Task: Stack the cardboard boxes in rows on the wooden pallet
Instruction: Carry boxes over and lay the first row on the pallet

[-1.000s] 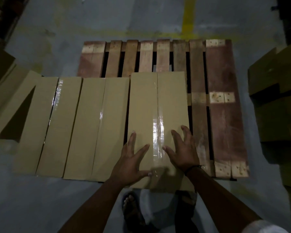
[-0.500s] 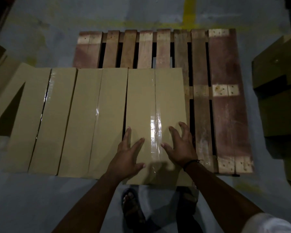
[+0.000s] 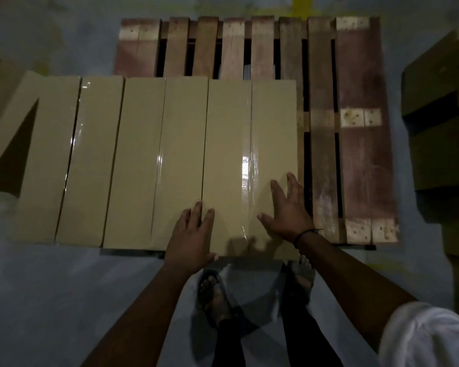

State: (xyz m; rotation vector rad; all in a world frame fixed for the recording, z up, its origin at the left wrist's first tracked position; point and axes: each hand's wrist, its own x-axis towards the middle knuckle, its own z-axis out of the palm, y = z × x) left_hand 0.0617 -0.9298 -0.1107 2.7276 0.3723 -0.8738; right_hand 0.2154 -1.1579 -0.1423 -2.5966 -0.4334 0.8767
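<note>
A wooden pallet [image 3: 361, 160] with reddish slats lies on the grey floor. Three flat, taped cardboard boxes lie side by side across its left part; the leftmost box [image 3: 72, 160] overhangs the pallet's left edge, a middle box [image 3: 157, 154] follows, and the rightmost box [image 3: 249, 133] sits in front of me. My left hand [image 3: 192, 235] lies flat on the near left corner of the rightmost box, thumb at its front edge. My right hand [image 3: 289, 207] presses flat on its near right part, fingers spread.
A stack of cardboard boxes [image 3: 443, 133] stands to the right of the pallet. More cardboard [image 3: 3, 109] leans at the far left. My sandalled feet [image 3: 215, 295] stand on the floor just before the pallet. The pallet's right slats and far end are bare.
The rightmost box has slid left and squared up against the middle box, closing the gap. My hands have moved apart, the left to the box's near left corner, the right toward its right edge.
</note>
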